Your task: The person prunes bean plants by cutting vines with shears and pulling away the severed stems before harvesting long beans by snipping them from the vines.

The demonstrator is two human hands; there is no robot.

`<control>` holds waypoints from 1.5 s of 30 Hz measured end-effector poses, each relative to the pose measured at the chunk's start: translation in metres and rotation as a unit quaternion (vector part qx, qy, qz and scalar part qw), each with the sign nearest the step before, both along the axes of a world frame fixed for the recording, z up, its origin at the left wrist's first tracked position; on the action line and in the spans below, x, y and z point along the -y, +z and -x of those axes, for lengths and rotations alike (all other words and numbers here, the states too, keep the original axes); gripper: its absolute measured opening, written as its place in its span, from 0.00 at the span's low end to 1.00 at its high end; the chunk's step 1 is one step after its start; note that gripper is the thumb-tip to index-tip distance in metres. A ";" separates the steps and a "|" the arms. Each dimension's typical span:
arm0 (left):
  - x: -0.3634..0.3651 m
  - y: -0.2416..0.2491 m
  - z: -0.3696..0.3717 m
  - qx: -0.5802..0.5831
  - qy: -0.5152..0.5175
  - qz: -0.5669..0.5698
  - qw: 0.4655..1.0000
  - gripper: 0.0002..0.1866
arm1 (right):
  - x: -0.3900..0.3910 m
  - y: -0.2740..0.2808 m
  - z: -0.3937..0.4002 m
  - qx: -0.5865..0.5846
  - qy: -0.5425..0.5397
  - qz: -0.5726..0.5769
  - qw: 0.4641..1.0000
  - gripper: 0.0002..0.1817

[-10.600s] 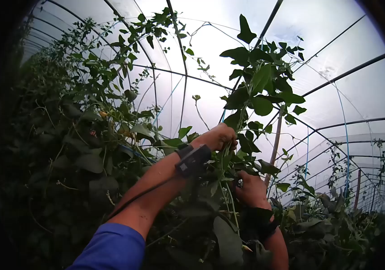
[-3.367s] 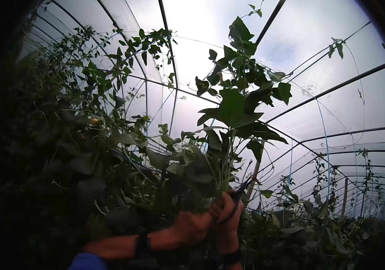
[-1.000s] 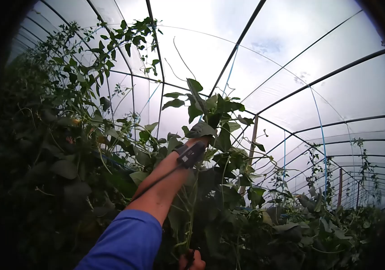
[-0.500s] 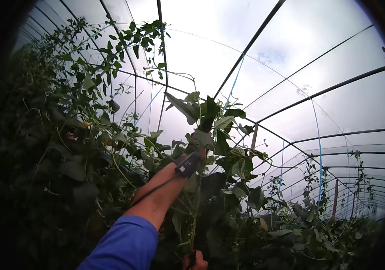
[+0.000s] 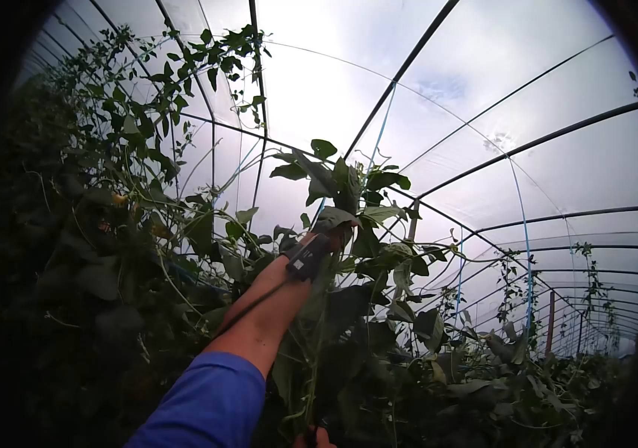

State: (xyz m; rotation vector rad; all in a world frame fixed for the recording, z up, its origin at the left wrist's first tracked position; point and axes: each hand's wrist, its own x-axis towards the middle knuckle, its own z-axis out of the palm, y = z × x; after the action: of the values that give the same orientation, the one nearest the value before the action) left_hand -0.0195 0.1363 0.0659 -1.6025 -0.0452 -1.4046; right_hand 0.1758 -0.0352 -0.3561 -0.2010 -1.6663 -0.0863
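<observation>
My left arm, in a blue sleeve (image 5: 203, 399), reaches up from the lower left into a climbing bean-like vine. A black strapped device (image 5: 306, 261) sits at its wrist. My left hand (image 5: 343, 233) is among a bunch of upright green leaves (image 5: 345, 183); leaves cover its fingers, so its grip cannot be seen. Below it, long vine stems (image 5: 313, 373) run down to the bottom edge. There, partly cut off by the frame, my right hand (image 5: 320, 438) is closed round the lower stems. A dark band or cord shows beside it.
Dense dark foliage (image 5: 102, 299) fills the left side. Dark tunnel hoops (image 5: 401, 71) carry translucent plastic sheeting overhead. Blue strings (image 5: 526, 231) hang down with vines on some. Wooden posts (image 5: 551, 321) stand at the right, above more low plants (image 5: 483, 388).
The view has shifted slightly. My left hand and the leaves around it sit a little lower. My right hand has sunk further toward the bottom edge, so less of it shows.
</observation>
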 end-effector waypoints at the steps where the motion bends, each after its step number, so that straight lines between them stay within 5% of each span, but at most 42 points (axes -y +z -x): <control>1: 0.002 -0.002 -0.003 -0.004 -0.008 -0.003 1.000 0.15 | -0.002 -0.001 0.000 0.002 -0.003 0.007 1.000 0.05; 3: 0.016 -0.015 -0.011 -0.005 -0.020 -0.005 1.000 0.14 | -0.006 -0.002 -0.002 0.005 -0.007 -0.001 1.000 0.05; 5: 0.050 -0.026 -0.024 0.106 -0.061 0.236 0.964 0.14 | -0.013 -0.001 -0.002 0.006 -0.007 -0.015 1.000 0.05; 6: 0.012 0.005 -0.017 0.145 -0.282 0.367 0.874 0.17 | -0.019 -0.003 -0.003 0.006 -0.005 -0.003 1.000 0.06; 7: -0.005 0.004 -0.007 0.146 -0.284 0.368 0.873 0.17 | -0.023 -0.005 -0.004 0.007 -0.003 0.011 1.000 0.06; 8: -0.018 -0.005 0.005 0.140 -0.100 0.181 0.968 0.19 | -0.026 -0.005 -0.007 0.009 -0.005 0.011 1.000 0.06; 9: -0.020 -0.010 0.011 0.122 0.095 -0.019 0.988 0.21 | -0.029 -0.005 -0.008 0.001 -0.002 0.018 1.000 0.06; 13: -0.001 -0.020 -0.001 0.123 -0.003 0.079 0.989 0.23 | -0.034 -0.006 -0.007 -0.005 -0.015 0.003 1.000 0.08; 14: -0.007 -0.014 0.004 0.156 0.102 -0.014 0.982 0.19 | -0.037 -0.005 -0.007 -0.005 -0.016 0.000 1.000 0.08; 15: 0.004 -0.017 -0.003 0.157 0.100 -0.014 0.982 0.19 | -0.040 -0.006 -0.007 -0.007 -0.025 -0.017 1.000 0.08; 16: 0.024 -0.024 -0.016 0.086 -0.146 0.059 0.984 0.17 | -0.041 -0.006 -0.008 -0.009 -0.034 -0.034 0.999 0.08; 17: 0.035 -0.028 -0.022 0.007 -0.381 0.129 0.916 0.15 | -0.040 -0.005 -0.008 -0.009 -0.034 -0.033 0.999 0.08; 18: 0.040 -0.022 -0.018 -0.078 -0.551 0.269 0.786 0.13 | -0.039 -0.004 -0.008 -0.022 -0.044 -0.031 0.998 0.08; 22: 0.047 -0.017 -0.013 -0.071 -0.398 0.286 0.869 0.13 | -0.047 -0.006 -0.011 -0.022 -0.044 -0.013 0.999 0.08; 27: 0.033 -0.016 0.010 -0.075 -0.253 0.317 0.911 0.14 | -0.050 -0.009 -0.012 -0.015 -0.050 -0.023 0.998 0.11; 30: 0.019 -0.023 0.032 -0.070 -0.223 0.365 0.901 0.14 | -0.042 -0.007 -0.010 -0.009 -0.045 -0.002 0.999 0.12; 33: -0.018 -0.021 0.054 -0.099 -0.367 0.481 0.790 0.14 | -0.042 -0.008 -0.013 -0.024 -0.052 0.019 0.998 0.12; 34: 0.053 -0.048 0.025 -0.129 -0.152 0.232 0.952 0.14 | -0.048 -0.006 -0.013 -0.037 -0.063 0.006 0.997 0.13; 35: 0.080 -0.060 0.013 -0.128 -0.147 0.236 0.952 0.14 | -0.057 -0.006 -0.013 -0.055 -0.059 -0.022 0.996 0.13; 37: 0.103 -0.081 0.000 -0.079 -0.493 0.424 0.756 0.09 | -0.066 -0.004 -0.014 -0.089 -0.085 -0.037 0.992 0.12; 41: 0.102 -0.116 -0.019 -0.110 -0.605 0.306 0.727 0.06 | -0.116 -0.014 -0.027 -0.102 0.010 0.077 0.992 0.09; 45: 0.151 -0.156 -0.054 0.021 -0.697 0.348 0.626 0.11 | -0.093 -0.007 -0.038 -0.104 0.045 0.129 0.985 0.13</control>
State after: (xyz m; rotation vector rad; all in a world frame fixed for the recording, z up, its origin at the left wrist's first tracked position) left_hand 0.0346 -0.0151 -0.0903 -2.3452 0.9549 -2.8471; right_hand 0.2140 0.0573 -0.3633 -0.3184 -1.4722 0.2136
